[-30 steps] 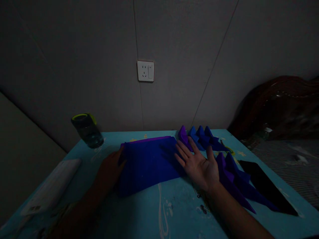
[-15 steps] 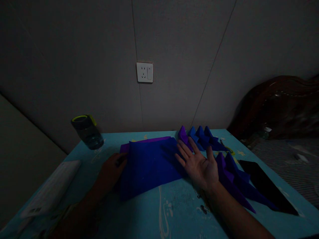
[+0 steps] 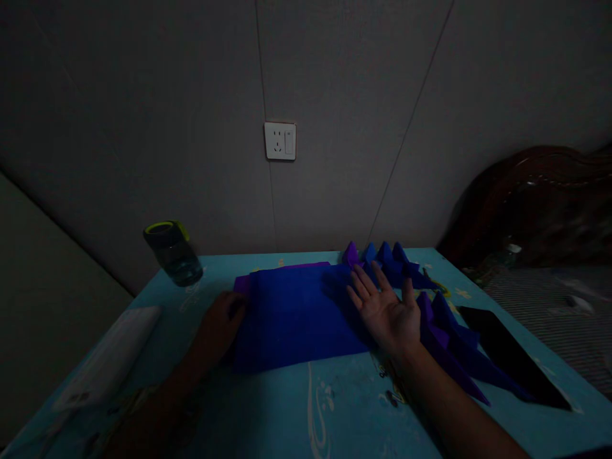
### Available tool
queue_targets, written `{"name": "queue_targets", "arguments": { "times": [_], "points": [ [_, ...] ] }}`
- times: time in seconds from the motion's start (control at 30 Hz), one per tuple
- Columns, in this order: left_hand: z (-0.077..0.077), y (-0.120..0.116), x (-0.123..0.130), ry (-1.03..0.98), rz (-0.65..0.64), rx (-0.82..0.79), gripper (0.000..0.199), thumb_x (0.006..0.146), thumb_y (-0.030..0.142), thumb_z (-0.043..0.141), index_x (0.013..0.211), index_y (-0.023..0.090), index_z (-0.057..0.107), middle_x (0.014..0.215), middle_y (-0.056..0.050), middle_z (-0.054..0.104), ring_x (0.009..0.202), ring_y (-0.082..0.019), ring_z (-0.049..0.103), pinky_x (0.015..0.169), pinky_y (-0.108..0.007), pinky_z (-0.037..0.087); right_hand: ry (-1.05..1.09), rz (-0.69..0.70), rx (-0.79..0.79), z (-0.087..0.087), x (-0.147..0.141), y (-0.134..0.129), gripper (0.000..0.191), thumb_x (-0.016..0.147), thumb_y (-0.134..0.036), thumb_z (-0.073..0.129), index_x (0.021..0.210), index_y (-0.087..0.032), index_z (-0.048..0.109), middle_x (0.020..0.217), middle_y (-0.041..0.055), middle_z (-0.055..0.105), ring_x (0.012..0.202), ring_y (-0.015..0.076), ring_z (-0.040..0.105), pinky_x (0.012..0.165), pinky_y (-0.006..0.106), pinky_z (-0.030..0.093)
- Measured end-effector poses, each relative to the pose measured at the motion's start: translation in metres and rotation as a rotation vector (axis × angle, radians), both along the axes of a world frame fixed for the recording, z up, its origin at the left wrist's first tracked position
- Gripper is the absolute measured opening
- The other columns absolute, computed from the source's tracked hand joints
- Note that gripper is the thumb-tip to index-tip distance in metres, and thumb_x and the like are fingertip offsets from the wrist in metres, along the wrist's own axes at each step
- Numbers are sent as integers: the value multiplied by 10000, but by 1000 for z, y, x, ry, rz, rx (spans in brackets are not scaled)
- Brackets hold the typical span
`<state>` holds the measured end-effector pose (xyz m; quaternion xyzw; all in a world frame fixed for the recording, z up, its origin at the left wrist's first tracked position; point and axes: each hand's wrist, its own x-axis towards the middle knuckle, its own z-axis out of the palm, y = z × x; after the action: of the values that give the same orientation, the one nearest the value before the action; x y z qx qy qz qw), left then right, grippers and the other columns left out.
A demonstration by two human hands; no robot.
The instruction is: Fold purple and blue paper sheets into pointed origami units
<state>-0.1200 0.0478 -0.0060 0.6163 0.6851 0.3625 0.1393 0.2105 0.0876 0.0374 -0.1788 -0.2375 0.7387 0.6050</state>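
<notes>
A sheet of blue paper (image 3: 301, 319) lies over a purple sheet (image 3: 242, 285), whose top and left edges stick out. My left hand (image 3: 224, 322) is closed at the blue paper's left edge, thumb and fingers curled together there. Over the paper's right side my right hand (image 3: 388, 315) is open, palm up with fingers spread, and holds nothing. Folded blue and purple paper boats (image 3: 396, 264) stand in a row behind it. More folded paper pieces (image 3: 459, 347) lie right of my right wrist.
A dark bottle with a yellow-green rim (image 3: 174, 255) stands at the back left. A white flat object (image 3: 109, 357) lies along the left side. A black flat sheet (image 3: 516, 363) is near the table's right edge. The wall (image 3: 335, 159) with a socket (image 3: 280, 141) rises behind.
The blue paper has shifted slightly right, and its lower edge lies further back and flatter. My right hand has moved a little right, still open. My left hand stays at the left edge.
</notes>
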Motion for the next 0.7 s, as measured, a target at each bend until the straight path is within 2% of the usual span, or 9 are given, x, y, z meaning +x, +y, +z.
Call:
{"name": "queue_targets", "arguments": {
  "times": [0.17,0.23,0.33,0.43,0.5,0.57,0.63,0.7],
  "points": [
    [0,-1,2,-1,-17,2,198,788,336,491,839,202,628,917,-77,657,862,-256,651,839,-429,523,27,-43,4,-4,3,3,548,884,-658,418,1209,-260,610,1302,92,637,1234,233,569,1082,474,387],
    [2,-2,4,-58,-3,-13,243,805,372,510,918,195,631,944,-83,668,862,-258,660,817,-427,533,23,-42,0,-4,3,3,544,883,-653,425,1211,-259,609,1301,92,637,1228,235,574,1075,479,394],
    [5,-2,8,-273,41,-25,392,826,457,532,1100,183,593,1018,-92,680,850,-246,674,761,-402,551,11,-43,2,-4,3,3,535,883,-653,421,1193,-264,618,1286,81,647,1221,230,577,1055,468,413],
    [5,0,8,-536,56,-17,470,799,502,584,1132,171,575,1053,-96,681,827,-227,683,732,-380,561,-71,-100,14,-6,4,7,510,864,-659,447,1113,-266,653,1210,75,685,1175,238,601,1017,460,440],
    [3,2,7,-695,75,-21,484,772,492,636,1127,167,578,1022,-90,691,811,-219,689,720,-371,567,-286,-213,30,-10,6,11,474,828,-649,515,998,-242,688,1077,85,726,1065,263,646,950,458,476],
    [1,4,6,-879,93,-9,448,779,463,646,1112,170,584,998,-85,697,806,-211,693,706,-355,570,-693,-366,93,-16,9,15,417,801,-597,588,918,-214,703,957,91,735,940,276,664,877,451,494],
    [1,5,6,-1079,85,25,366,815,423,611,1083,174,590,1024,-89,692,816,-199,696,708,-341,570,-1178,-481,234,-22,13,18,362,819,-520,596,944,-198,706,946,96,727,898,281,653,853,454,486],
    [3,5,6,-1230,76,54,286,844,372,571,1051,176,594,1049,-87,683,806,-180,695,719,-329,570,-1556,-524,414,-27,15,18,334,857,-451,546,997,-188,697,996,106,717,931,291,642,874,462,470]
  ]
}}
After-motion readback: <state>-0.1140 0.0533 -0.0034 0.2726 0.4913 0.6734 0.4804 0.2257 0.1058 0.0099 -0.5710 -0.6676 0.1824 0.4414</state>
